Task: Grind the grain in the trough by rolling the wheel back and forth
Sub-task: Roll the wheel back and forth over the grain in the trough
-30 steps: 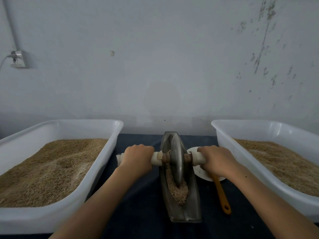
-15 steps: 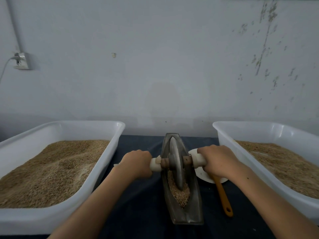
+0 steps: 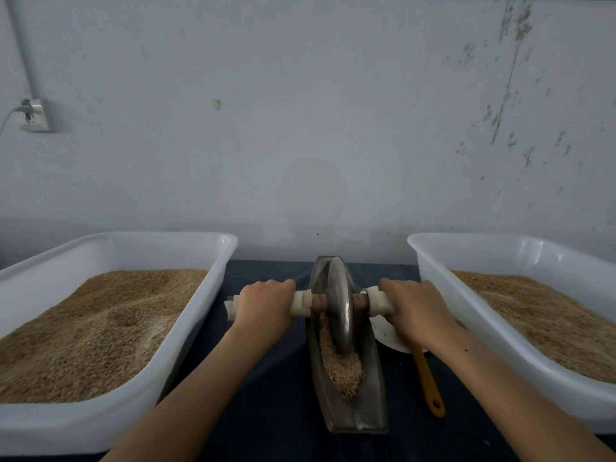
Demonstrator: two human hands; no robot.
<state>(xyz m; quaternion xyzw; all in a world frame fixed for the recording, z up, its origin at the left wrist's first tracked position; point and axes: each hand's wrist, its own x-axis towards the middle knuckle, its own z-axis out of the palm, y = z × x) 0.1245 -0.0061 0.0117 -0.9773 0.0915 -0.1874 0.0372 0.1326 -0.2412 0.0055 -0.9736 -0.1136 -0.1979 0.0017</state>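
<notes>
You have the flat grey metal grinding wheel (image 3: 339,303) standing on edge in the narrow, boat-shaped grey metal trough (image 3: 346,368), toward its far half, its rim sunk into the grain. Your left hand (image 3: 265,306) wraps the white cylindrical handle (image 3: 298,303) on its side of the axle, fingers curled right over the top and gripping it; your right hand (image 3: 415,308) does the same on the white grip opposite. Between the grips, a short brown section of axle shows on either side of the disc.

The job looks only partly done. The tan grain in the trough (image 3: 341,368) is heaped at the near end, coarse and pebbly, with whole kernels apparently among it, so I judge plenty of rolling remains, and the near pile needs the wheel drawn over it.

On both sides of the dark cloth-covered bench (image 3: 276,388) sit big white plastic tubs, smooth-walled with rounded corners: the left tub (image 3: 213,295) holds a rippled sandy mound, the right tub (image 3: 466,301) a flatter bed. A white scoop with an orange handle (image 3: 428,378) lies just beside the trough, under your right wrist.
</notes>
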